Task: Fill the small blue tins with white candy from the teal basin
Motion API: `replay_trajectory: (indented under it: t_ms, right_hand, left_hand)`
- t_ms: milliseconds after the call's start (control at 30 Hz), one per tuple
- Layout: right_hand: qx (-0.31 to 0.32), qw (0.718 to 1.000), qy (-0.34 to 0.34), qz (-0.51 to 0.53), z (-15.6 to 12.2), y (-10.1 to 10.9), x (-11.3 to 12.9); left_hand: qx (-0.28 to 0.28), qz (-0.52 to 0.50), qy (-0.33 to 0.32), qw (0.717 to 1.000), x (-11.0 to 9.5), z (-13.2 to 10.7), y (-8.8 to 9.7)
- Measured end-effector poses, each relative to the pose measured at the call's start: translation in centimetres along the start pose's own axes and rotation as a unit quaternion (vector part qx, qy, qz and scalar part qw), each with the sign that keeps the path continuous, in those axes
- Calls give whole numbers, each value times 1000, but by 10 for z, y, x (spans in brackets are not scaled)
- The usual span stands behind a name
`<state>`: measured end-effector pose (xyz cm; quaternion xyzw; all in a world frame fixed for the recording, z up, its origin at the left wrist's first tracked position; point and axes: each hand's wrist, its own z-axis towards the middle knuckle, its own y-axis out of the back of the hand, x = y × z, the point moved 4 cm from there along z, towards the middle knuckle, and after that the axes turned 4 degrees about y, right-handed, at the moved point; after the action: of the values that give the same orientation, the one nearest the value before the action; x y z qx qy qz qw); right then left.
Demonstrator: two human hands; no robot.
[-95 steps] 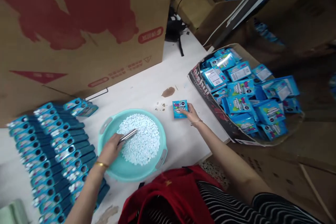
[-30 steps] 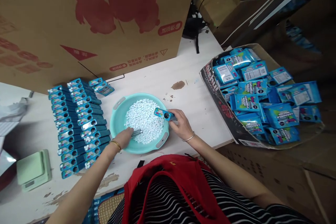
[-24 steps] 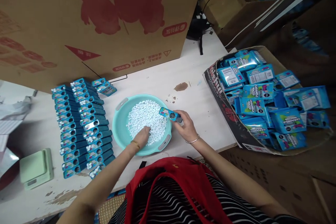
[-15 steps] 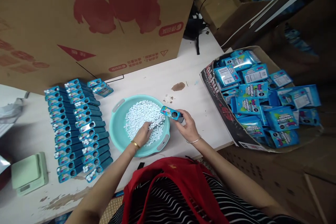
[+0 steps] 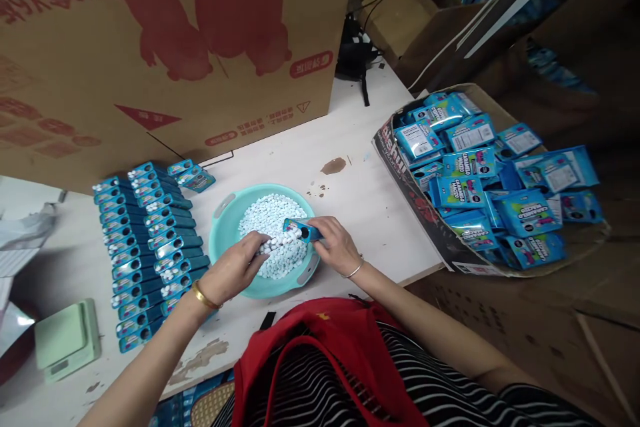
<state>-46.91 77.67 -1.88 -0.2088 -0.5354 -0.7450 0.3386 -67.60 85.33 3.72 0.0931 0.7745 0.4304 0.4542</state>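
My left hand (image 5: 237, 267) is closed around a clump of small white candies (image 5: 273, 243) over the basin. Some of the candies sit at the mouth of a small blue box (image 5: 310, 232), tilted above the pile. My right hand (image 5: 336, 245) grips that box from its right end. Beneath both hands is a turquoise basin (image 5: 223, 233) with more loose white candies (image 5: 273, 210) in it. Left of the basin, rows of similar blue boxes (image 5: 173, 240) stand upright with round openings on top. White pieces show on several of them.
A carton of blue packets (image 5: 463, 190) stands at the right. A large cardboard box (image 5: 240, 100) walls off the back of the table. At the left is a pale green scale (image 5: 67, 340). Two blue boxes (image 5: 197, 178) sit apart behind the basin.
My left hand has risen out of the candy pile with a clump of candies. The blue box in my right hand has moved left over the basin, meeting the left hand. The view has shifted slightly.
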Motion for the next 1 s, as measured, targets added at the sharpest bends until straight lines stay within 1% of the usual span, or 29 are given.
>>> replay_trajectory:
  t_ms: [67,167,300,367,467,533,567,600,633,667,733,767,833,867,900,933,967,1000]
  right_hand:
    - [4,1000,4,3,0,-6,3]
    - [8,1000,9,2,-1,-12,5]
    - [10,1000,24,3,-2,-17,5]
    - [15,1000,24,3,-2,-19,5]
    - [25,999,19,4,-4,-23,4]
    - [25,1000,17,9,-5,-24,3]
    - [21,1000,14,12,-5,-24,2]
    - [18,1000,10,17,-5,-24,0]
    - [14,1000,3,23,-5,-23,-1]
    - [11,999,-5,31,-6,-22,-3]
    - [2,999,-19,46,-6,-19,-6]
    - [-3,998,-25,53,-6,-18,-8]
    - [-10,997,-32,62,-6,-16,-11]
    - [-12,997,-36,64,-6,-15,-11]
    - [-13,997,-39,65,-6,-14,-12]
    - [-15,997,-44,66,-6,-13,-13]
    - [-19,996,-48,66,-6,-12,-13]
    - [-24,996,-53,67,-7,-11,-14]
  left_hand:
    - [28,33,7,999,-7,4,4]
    - [63,96,36,993,-18,10,11]
    - [104,206,90,969,-39,18,18]
    - [101,226,109,963,-51,21,19]
    - [63,216,105,969,-69,21,21]
    - [46,218,84,971,-74,18,23]
    - [43,222,76,971,-71,16,24]
    - [38,225,76,971,-64,13,25]
    - [28,226,85,970,-51,11,26]
    - [12,226,101,969,-34,10,26]
    - [-27,218,152,964,12,10,19]
    - [-42,208,179,961,38,12,11]
    - [-40,172,223,959,85,20,-16]
    - [-44,147,235,960,103,25,-31]
    - [-46,135,237,961,115,30,-48]
    - [-48,121,235,963,121,35,-64]
    - [-48,109,229,966,123,39,-79]
    - [-46,97,221,969,121,43,-95]
